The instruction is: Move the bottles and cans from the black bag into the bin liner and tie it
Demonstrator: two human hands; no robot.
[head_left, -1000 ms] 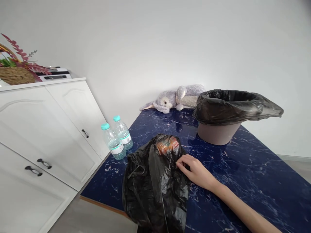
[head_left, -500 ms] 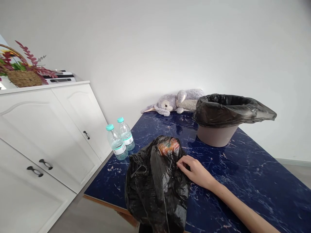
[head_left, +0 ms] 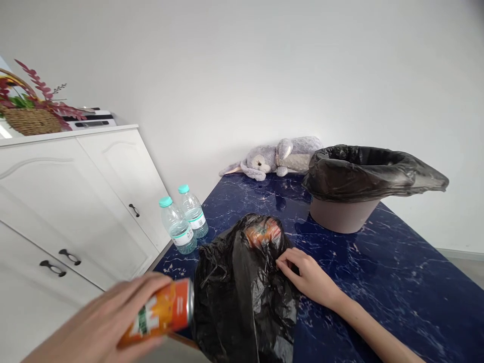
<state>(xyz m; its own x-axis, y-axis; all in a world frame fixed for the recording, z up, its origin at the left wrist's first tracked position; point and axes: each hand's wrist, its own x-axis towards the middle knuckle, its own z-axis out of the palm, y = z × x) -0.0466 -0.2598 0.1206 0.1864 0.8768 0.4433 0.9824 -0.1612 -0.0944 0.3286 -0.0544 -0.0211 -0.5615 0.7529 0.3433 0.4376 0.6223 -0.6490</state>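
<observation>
My left hand (head_left: 109,315) has just come into view gripping an orange soda can (head_left: 162,312), so both hands are now at the black plastic bag (head_left: 242,297) on the table (head_left: 351,262); my right hand (head_left: 308,275) pinches its right side. Blur softens my left hand, the frame cuts off the bag's near end, and I can't identify the orange-red shape (head_left: 263,232) at its far end.

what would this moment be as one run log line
left hand: holding orange can | right hand: pinching black bag | two bottles: upright on table | bin: lined
</observation>
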